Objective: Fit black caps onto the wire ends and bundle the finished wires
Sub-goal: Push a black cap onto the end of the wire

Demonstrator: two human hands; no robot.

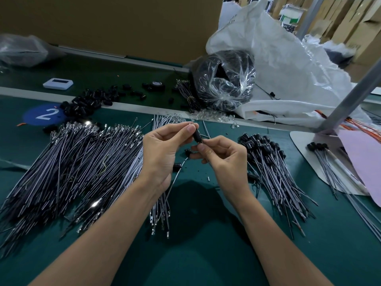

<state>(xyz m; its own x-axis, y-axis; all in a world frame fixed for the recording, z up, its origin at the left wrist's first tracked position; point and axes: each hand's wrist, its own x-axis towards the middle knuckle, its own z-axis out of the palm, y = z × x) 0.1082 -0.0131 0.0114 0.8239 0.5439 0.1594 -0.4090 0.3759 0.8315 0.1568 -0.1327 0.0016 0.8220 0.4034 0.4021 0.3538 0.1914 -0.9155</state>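
My left hand [162, 149] pinching a cap [197, 136] above the table [206, 254], my right hand [224, 157] pinching a wire [203, 141] at the cap's lower end, bare wires [72, 162] heaped left, capped wires [274, 168] fanned right, loose caps [90, 102] beyond, bag [224, 79] farthest
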